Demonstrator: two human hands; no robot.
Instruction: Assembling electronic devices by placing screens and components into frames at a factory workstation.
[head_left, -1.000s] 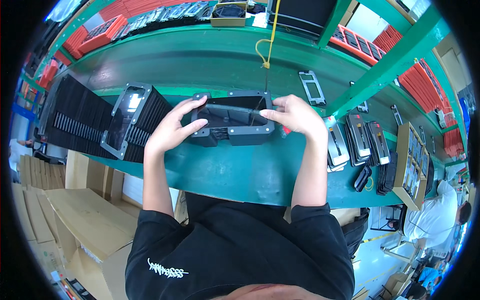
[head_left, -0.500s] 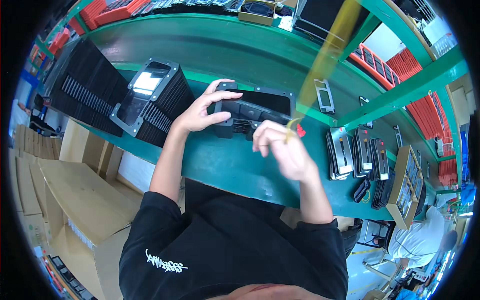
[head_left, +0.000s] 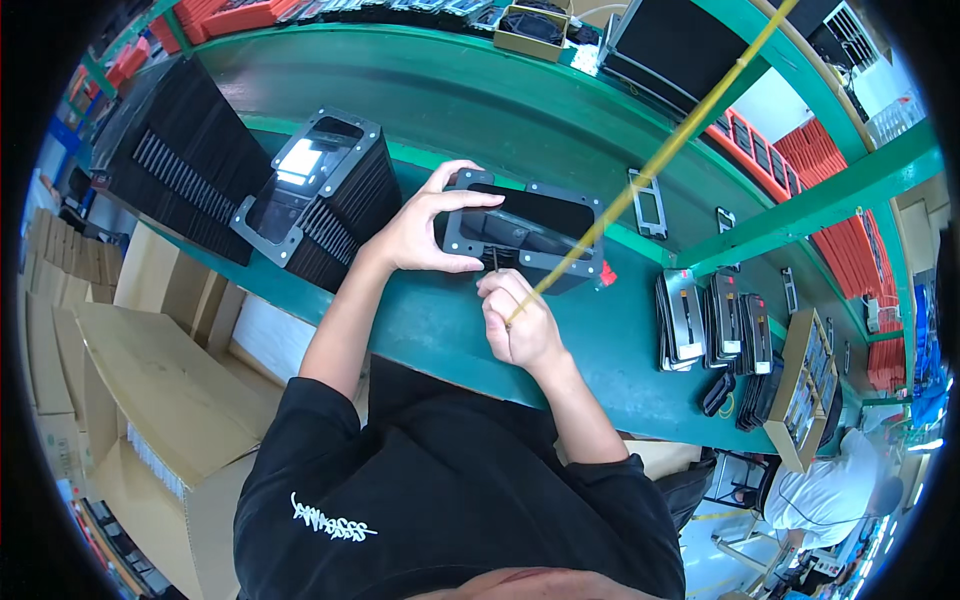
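A short stack of black frames with a glossy dark panel [head_left: 515,208] on top lies on the green bench before me. My left hand [head_left: 425,225] grips its left end, thumb on the near side and fingers over the far top edge. My right hand [head_left: 522,318] is closed at the stack's near side, fingertips by a gap in its middle. A taut yellow cord [head_left: 655,160] runs from the upper right down to this hand, crossing the stack's right end. Something thin and dark shows at the fingertips, too small to name. A small red piece [head_left: 607,273] lies beside the stack.
Taller stacks of black frames [head_left: 325,190] stand to the left. On the right are piles of flat metal-and-black parts [head_left: 685,315] and a cardboard box [head_left: 800,390] of parts. A green post [head_left: 810,200] rises at right. Open cartons [head_left: 160,390] sit lower left; a person [head_left: 825,490] works lower right.
My right hand has moved left and in against the stack's near side, drawing the yellow cord across it. My left hand has kept its grip, its thumb a little lower.
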